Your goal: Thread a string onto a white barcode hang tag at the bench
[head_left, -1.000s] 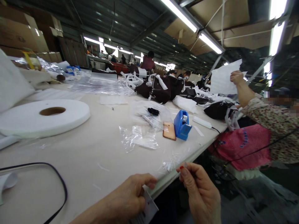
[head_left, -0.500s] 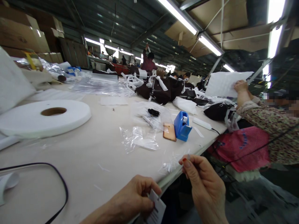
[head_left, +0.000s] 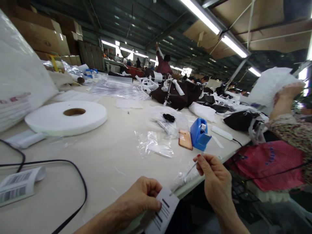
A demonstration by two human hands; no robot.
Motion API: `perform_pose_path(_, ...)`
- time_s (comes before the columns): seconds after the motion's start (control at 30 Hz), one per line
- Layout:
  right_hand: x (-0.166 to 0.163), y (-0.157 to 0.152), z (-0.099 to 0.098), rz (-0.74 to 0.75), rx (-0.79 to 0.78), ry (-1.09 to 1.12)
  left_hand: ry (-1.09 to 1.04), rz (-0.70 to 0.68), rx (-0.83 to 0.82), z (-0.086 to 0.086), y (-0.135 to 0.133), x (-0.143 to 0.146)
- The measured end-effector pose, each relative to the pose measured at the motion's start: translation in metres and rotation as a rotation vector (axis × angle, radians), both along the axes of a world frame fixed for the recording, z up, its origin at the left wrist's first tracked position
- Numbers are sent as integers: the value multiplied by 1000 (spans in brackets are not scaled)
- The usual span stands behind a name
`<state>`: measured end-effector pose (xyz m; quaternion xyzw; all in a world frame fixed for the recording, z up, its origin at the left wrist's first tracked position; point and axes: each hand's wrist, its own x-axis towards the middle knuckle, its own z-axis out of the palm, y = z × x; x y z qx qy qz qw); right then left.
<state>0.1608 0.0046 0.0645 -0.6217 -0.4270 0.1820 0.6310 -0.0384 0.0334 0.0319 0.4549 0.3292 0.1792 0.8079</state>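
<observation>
At the table's near edge my left hand [head_left: 136,201] pinches a white printed tag [head_left: 162,213] with black lines. My right hand [head_left: 214,178] is raised just right of it, fingertips closed on a thin clear plastic tie [head_left: 188,170] that slants down toward the tag. A small heap of clear plastic ties [head_left: 185,175] lies on the table edge between my hands. Beyond them sit a blue tape dispenser [head_left: 200,134] and an orange phone [head_left: 185,139].
A big white tape roll [head_left: 65,117], crumpled clear bags [head_left: 153,146], a black cord [head_left: 73,182] and a barcode label strip [head_left: 17,185] lie on the beige table [head_left: 104,169]. Dark bags [head_left: 175,94] are piled farther back. A co-worker's arm [head_left: 285,104] lifts white sheet at right.
My right hand has risen and moved away from the left, drawing the thin tie out. The tag in my left hand shows more fully. The view has shifted left.
</observation>
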Motion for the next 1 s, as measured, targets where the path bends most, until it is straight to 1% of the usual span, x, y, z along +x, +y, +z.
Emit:
perform_pose_path(0.17,-8,13,7,162,15,354,92,111,165,4,4,-10)
perform_pose_path(0.23,-12,16,12,183,0,438,107,159,161,6,6,-15)
perform_pose_path(0.3,-16,19,18,196,-17,503,58,184,88,7,6,-18)
perform_pose_path(0.4,-22,23,25,209,-36,573,-76,195,-70,7,3,-19)
perform_pose_path(0.47,-26,26,28,211,-32,596,-157,152,-194,5,-1,-16)
perform_pose_path(0.53,-29,28,30,212,-26,607,-225,76,-306,4,-4,-12)
perform_pose_path(0.57,-29,29,30,211,-24,613,-253,46,-343,3,-5,-11)
perform_pose_path(0.63,-29,30,29,204,-25,628,-287,40,-373,0,-6,-8)
perform_pose_path(0.77,-26,31,24,198,-41,639,-256,94,-330,-5,-5,-12)
perform_pose_path(0.87,-25,32,19,210,-66,647,-161,108,-233,0,-4,-24)
perform_pose_path(0.93,-27,34,16,220,-85,661,-71,89,-81,7,-6,-34)
perform_pose_path(1.0,-31,37,13,236,-102,676,60,80,146,12,-9,-43)
